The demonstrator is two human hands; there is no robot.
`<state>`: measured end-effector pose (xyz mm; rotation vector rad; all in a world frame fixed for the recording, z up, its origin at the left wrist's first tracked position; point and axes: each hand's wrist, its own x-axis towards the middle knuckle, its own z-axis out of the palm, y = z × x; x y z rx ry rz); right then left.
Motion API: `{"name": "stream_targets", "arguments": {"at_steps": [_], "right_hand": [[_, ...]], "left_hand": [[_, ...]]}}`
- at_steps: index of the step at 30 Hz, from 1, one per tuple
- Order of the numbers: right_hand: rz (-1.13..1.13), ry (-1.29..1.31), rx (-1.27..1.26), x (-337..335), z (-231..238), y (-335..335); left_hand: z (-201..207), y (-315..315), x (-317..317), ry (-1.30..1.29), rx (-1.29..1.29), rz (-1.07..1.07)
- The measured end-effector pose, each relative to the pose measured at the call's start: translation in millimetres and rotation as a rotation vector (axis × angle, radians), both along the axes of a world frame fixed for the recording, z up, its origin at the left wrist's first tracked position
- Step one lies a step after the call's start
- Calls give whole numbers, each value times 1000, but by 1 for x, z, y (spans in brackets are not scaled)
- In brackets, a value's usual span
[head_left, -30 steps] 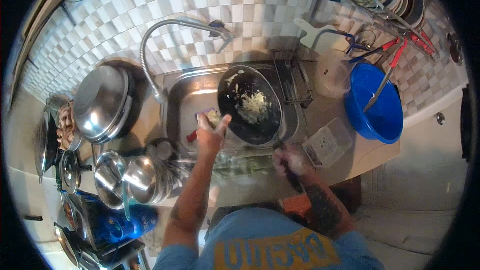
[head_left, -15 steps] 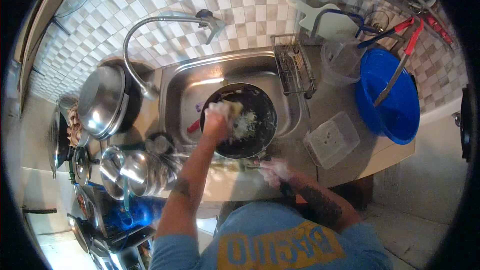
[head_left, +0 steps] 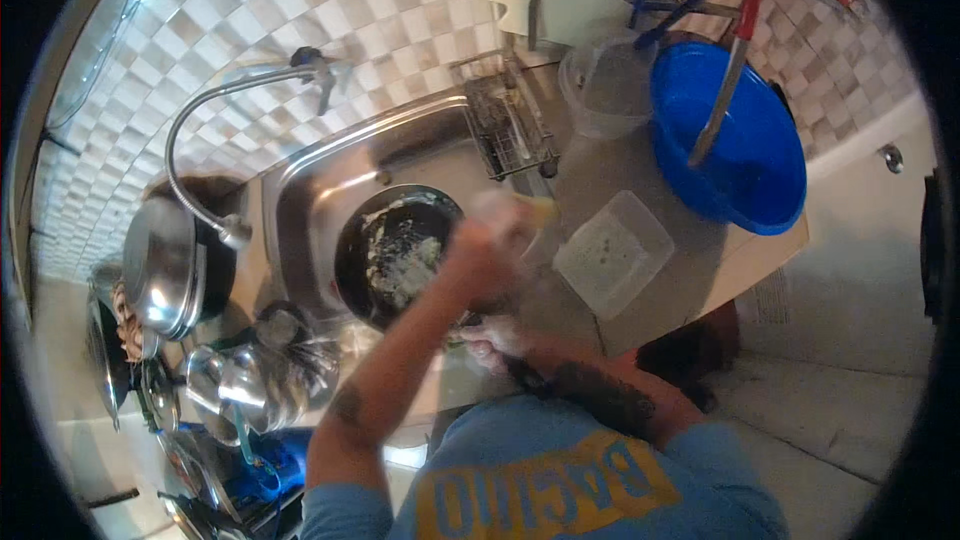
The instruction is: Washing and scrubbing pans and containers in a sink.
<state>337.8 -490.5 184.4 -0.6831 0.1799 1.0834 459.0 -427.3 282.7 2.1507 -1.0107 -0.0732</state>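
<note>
Your left hand [head_left: 490, 245] has swept from the middle of the round black frying pan [head_left: 400, 255] to its right rim over the last half second; a second ago it sat at the pan's left edge. Read: a scrubbing stroke across the pan, with whitish suds or residue still on the pan floor, so the cleaning looks unfinished. The pan lies in the stainless steel sink basin [head_left: 330, 175], tilted toward you. Left forearm reaches up and across from the lower left, wrist bent over the rim; the hand is motion-blurred, with a pale yellowish pad, probably a sponge [head_left: 535, 208], at the fingertips, but whether the grip is closed on it cannot be told. Your right hand [head_left: 495, 340] sits low at the pan's near edge, fingers curled, apparently clamped on the dark pan handle.
</note>
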Motion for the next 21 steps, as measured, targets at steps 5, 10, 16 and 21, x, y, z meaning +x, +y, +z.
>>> {"name": "stream_targets", "arguments": {"at_steps": [5, 10, 16, 21], "right_hand": [[-156, -200, 36, -8, -4, 3], [29, 38, -66, -1, 2, -13], [1, -74, -33, -8, -7, 2], [-30, -52, -125, -4, 24, -11]], "left_hand": [[-13, -68, -25, -195, -45, -348], [-41, -60, 96, -374, 150, 288], [-69, -62, 197, -782, 431, 295], [-36, -72, 203, -849, 534, 70]]}}
